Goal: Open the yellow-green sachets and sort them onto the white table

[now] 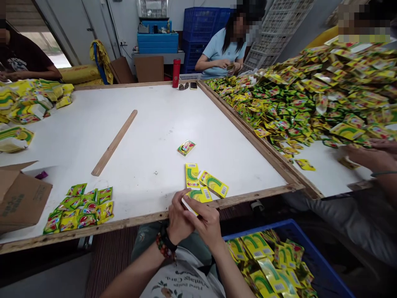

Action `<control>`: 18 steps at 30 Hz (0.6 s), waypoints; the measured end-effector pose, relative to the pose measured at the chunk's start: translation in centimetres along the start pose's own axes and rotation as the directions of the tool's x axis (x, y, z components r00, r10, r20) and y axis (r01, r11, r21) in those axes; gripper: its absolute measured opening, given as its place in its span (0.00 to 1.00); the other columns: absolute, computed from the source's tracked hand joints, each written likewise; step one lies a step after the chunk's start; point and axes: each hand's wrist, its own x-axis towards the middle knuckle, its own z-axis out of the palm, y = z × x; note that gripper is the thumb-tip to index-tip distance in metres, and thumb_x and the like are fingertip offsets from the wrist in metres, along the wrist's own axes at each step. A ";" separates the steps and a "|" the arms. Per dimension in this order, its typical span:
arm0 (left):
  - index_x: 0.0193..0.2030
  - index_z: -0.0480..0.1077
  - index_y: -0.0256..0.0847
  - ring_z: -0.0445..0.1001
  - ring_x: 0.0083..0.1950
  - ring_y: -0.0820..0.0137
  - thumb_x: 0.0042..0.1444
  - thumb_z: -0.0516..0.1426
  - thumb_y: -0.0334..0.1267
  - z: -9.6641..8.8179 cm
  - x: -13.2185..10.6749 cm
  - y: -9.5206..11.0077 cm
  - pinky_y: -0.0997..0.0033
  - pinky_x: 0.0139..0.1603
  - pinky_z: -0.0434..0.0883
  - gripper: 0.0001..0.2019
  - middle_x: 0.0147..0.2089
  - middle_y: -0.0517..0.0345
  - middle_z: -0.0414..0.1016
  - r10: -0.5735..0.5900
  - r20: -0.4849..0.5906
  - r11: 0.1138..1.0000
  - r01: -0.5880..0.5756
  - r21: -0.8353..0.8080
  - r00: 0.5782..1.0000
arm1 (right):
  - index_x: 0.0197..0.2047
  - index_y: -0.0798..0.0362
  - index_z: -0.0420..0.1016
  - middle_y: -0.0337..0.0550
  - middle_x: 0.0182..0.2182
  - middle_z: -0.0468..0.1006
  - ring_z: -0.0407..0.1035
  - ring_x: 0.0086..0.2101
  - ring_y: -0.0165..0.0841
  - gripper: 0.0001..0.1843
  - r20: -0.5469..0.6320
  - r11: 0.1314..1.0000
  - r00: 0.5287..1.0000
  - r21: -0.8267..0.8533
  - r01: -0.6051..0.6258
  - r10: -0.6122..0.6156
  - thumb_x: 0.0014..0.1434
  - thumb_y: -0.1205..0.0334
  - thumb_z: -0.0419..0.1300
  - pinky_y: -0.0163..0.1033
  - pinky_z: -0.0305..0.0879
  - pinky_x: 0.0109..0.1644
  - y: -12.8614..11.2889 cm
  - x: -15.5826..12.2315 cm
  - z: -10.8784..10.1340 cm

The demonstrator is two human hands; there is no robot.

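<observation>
The left hand [179,217] and right hand [203,223] are pinching a yellow foil sachet [201,195] at the table's wooden edge [130,220]. A slack grip is risking a drop over that edge, perhaps into the blue crate [322,258] just right of the right hand, or a nudge to the 2 loose sachets [214,184] just ahead of the fingers.

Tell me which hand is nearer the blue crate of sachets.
Right hand: it is closer, just left of the blue crate. The left hand is farther left, on the right hand's far side.
</observation>
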 end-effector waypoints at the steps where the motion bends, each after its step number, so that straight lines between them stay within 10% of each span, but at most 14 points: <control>1: 0.57 0.55 0.42 0.79 0.44 0.61 0.53 0.59 0.38 0.0 0.0 0.0 0.61 0.41 0.76 0.26 0.49 0.47 0.75 -0.028 0.041 1.000 0.028 0.012 0.999 | 0.48 0.45 0.81 0.45 0.45 0.82 0.78 0.43 0.44 0.15 -0.034 0.999 0.999 -0.041 0.003 -0.004 0.57 0.57 0.62 0.48 0.74 0.49 0.0 0.0 0.1; 7: 0.55 0.54 0.40 0.79 0.36 0.57 0.50 0.58 0.40 0.2 0.2 0.0 0.62 0.31 0.73 0.26 0.39 0.50 0.77 -0.106 0.118 0.992 0.098 0.075 0.987 | 0.50 0.47 0.79 0.43 0.46 0.82 0.78 0.44 0.43 0.15 -0.026 0.997 0.997 -0.027 -0.071 0.070 0.62 0.58 0.57 0.51 0.74 0.50 -0.7 0.9 -0.4; 12: 0.48 0.58 0.43 0.78 0.33 0.60 0.50 0.57 0.38 0.3 0.2 -0.4 0.65 0.29 0.72 0.19 0.36 0.53 0.75 -0.121 0.121 0.987 0.107 0.119 0.985 | 0.61 0.47 0.69 0.49 0.50 0.80 0.78 0.44 0.42 0.22 0.232 0.975 0.966 -0.157 0.156 -0.118 0.63 0.60 0.57 0.48 0.74 0.51 -0.5 0.8 -1.4; 18: 0.50 0.59 0.41 0.77 0.35 0.61 0.53 0.53 0.34 0.3 0.1 0.2 0.62 0.33 0.74 0.16 0.38 0.50 0.74 -0.011 0.166 0.999 0.005 0.036 0.986 | 0.64 0.48 0.64 0.52 0.50 0.79 0.78 0.44 0.40 0.23 0.233 0.901 0.953 -0.341 0.267 -0.194 0.67 0.64 0.49 0.44 0.76 0.44 0.0 -0.4 -1.6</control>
